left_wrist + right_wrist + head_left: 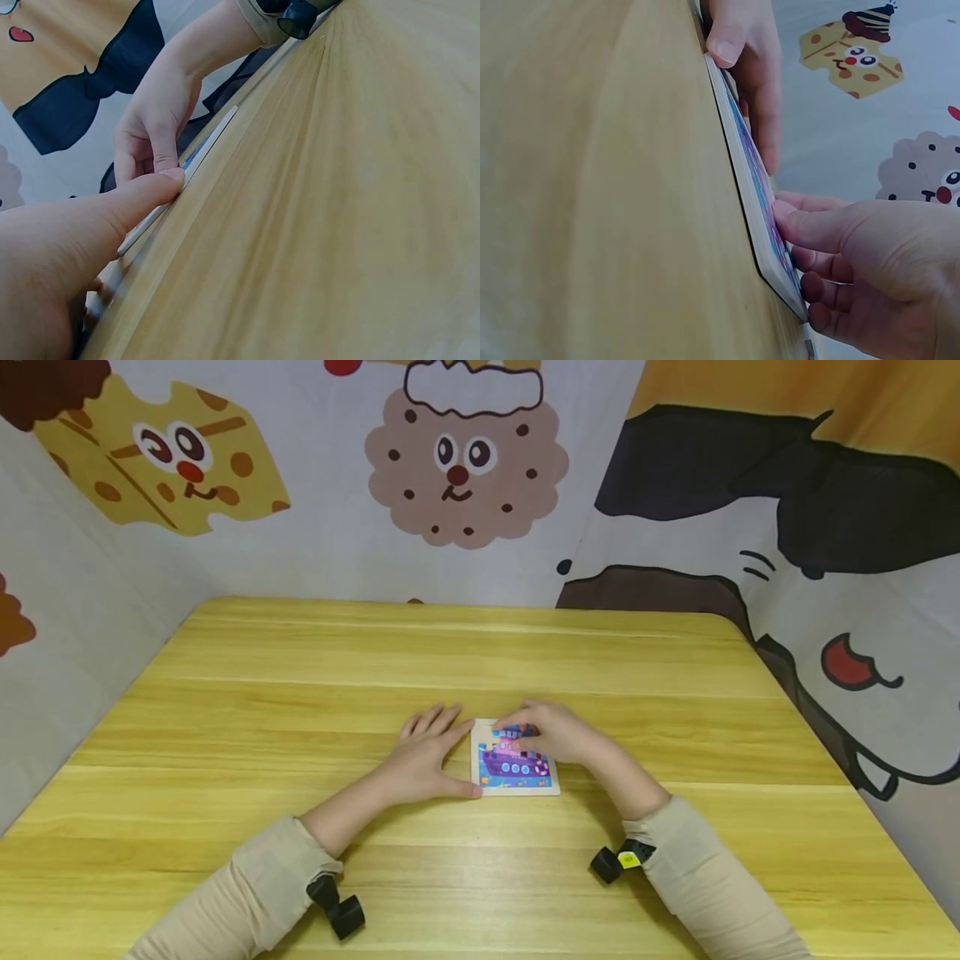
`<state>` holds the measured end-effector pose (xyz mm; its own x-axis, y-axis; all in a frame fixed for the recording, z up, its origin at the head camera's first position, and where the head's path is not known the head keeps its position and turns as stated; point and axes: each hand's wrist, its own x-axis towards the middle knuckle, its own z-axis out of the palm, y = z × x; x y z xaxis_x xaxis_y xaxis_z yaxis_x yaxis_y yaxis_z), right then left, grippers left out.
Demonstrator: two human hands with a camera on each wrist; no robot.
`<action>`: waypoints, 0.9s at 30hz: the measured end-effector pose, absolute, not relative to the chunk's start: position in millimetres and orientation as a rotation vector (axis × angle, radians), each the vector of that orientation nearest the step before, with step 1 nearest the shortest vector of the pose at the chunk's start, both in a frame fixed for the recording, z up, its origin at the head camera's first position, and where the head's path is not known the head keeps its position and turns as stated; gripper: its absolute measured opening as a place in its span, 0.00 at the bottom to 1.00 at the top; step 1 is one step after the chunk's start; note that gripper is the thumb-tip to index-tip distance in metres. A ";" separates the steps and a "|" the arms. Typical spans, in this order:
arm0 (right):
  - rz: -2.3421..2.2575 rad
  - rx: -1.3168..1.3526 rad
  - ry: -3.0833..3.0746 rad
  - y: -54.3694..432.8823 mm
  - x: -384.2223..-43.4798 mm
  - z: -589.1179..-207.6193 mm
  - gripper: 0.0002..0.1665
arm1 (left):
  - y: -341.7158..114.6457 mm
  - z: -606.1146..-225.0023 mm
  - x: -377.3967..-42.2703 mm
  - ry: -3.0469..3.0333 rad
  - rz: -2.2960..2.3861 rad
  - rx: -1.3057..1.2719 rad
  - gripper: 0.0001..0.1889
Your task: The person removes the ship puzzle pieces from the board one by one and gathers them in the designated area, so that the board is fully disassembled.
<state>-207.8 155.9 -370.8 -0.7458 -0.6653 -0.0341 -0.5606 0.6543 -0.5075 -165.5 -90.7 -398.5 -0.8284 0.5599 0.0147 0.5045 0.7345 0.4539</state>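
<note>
A small jigsaw puzzle [513,769] with a purple and pink ship picture lies flat in a pale-bordered tray [517,792]. Its upper left shows a bare beige patch. My left hand [424,762] rests spread on the table at the tray's left side, thumb at the lower left corner and index finger at the upper left. From the right, my right hand [558,732] reaches over the puzzle, thumb and index finger curled about a small blue puzzle piece [496,733] near the top left. The fingers largely hide this piece. In the right wrist view, the right thumb [810,226] is at the puzzle's surface.
The wooden table [465,652] extends around the tray on all sides. Behind it hangs a white cloth [322,552] printed with cartoon figures. Both sleeves carry black wrist cameras, the left one [341,912] and the right one [609,863], close above the table.
</note>
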 end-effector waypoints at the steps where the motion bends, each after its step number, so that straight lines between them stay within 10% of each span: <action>1: -0.700 -0.998 2.659 155.5 -207.1 -370.4 0.23 | -90.7 -398.2 -165.3 2.809 0.683 0.865 0.55; 27: -0.816 -0.989 2.685 156.5 -199.5 -371.5 0.20 | -90.7 -399.5 -166.0 2.817 0.699 0.887 0.54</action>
<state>-199.5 156.5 -371.5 -0.7670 -0.6409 0.0322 -0.5504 0.6312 -0.5465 -166.0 -90.7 -399.5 -0.8240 0.5656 0.0350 0.5164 0.7240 0.4574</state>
